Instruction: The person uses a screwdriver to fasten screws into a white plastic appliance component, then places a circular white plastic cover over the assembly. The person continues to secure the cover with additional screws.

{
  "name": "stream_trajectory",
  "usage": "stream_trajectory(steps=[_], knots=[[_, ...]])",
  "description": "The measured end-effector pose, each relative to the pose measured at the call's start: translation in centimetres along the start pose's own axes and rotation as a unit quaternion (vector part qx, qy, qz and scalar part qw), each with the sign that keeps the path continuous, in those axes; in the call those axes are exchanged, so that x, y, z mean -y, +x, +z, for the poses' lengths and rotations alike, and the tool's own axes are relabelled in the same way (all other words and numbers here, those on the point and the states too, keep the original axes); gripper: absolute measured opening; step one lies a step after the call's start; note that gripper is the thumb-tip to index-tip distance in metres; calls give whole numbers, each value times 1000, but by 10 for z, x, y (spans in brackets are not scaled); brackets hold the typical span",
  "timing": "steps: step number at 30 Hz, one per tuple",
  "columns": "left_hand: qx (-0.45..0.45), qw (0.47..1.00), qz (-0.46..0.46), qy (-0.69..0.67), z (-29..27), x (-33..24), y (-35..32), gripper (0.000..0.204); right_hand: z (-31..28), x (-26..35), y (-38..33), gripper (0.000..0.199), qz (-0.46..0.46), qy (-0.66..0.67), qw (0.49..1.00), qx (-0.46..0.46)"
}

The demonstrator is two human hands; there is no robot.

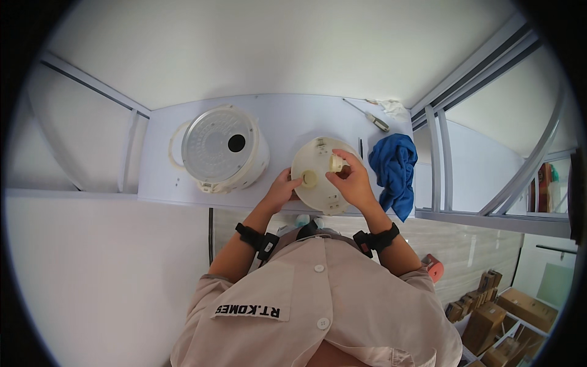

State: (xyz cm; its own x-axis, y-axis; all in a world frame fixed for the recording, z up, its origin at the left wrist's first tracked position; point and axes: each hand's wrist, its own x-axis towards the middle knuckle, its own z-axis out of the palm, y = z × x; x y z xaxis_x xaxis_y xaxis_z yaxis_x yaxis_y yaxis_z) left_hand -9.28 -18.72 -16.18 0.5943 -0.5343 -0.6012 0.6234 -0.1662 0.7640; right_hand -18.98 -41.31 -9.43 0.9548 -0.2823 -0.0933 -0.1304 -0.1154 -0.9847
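Note:
A round cream-coloured lid (pixel 318 183) lies flat on the pale table (pixel 287 116) in front of me. My left hand (pixel 284 188) grips its left edge, fingers beside a small round cap near the lid's centre. My right hand (pixel 350 178) rests over the lid's right side and pinches a small cream plastic piece (pixel 337 163) between thumb and fingers. To the left stands a white rice cooker body (pixel 221 148), its metal-faced lid with a dark hole facing up.
A blue cloth (pixel 394 171) lies crumpled at the table's right end. A screwdriver (pixel 370 116) and a bit of white paper (pixel 394 107) lie at the back right. Metal frame rails (pixel 437 159) run on the right; cardboard boxes (pixel 507 312) sit on the floor.

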Motion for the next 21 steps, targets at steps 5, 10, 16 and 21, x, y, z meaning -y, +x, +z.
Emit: stream_trajectory(steps=[5,10,16,21], knots=[[-3,1000,-15,5,-4,2,2,58,0,-9,0,57,-29,-52,998,20],[-7,1000,-15,7,-5,4,3,59,3,-8,-2,52,8,84,995,61],[-9,1000,-11,4,-2,1,2,59,8,-17,-3,54,11,153,985,81],[-15,999,-9,33,7,-4,0,58,9,-24,-6,54,13,142,987,73]])
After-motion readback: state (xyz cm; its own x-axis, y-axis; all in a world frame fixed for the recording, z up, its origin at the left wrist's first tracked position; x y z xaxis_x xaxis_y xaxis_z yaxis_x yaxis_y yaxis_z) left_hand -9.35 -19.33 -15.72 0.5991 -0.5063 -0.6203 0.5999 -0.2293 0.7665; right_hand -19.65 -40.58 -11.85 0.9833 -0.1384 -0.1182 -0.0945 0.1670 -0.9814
